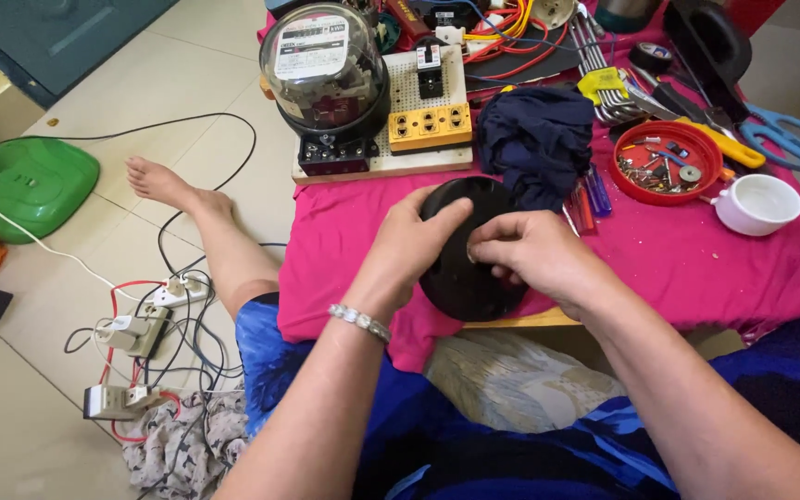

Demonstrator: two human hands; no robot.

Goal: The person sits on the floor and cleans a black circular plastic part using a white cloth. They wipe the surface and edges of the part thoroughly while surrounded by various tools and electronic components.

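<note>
I hold a round black disc-shaped part [460, 278] over the near edge of a low table covered with a pink cloth [687, 250]. My left hand [409, 245] grips its left rim, thumb across the top. My right hand [534, 255] pinches at its right side, fingertips pressed on the face. Whether the disc rests on the cloth or is lifted is unclear.
Behind the disc lie a dark blue rag [539, 139], a glass-domed electricity meter [326, 79] on a pegboard [428, 116], a red tray of screws [667, 162], a white cup [756, 204], scissors [784, 134] and wrenches. Cables and power strips [145, 329] sprawl on the floor at left.
</note>
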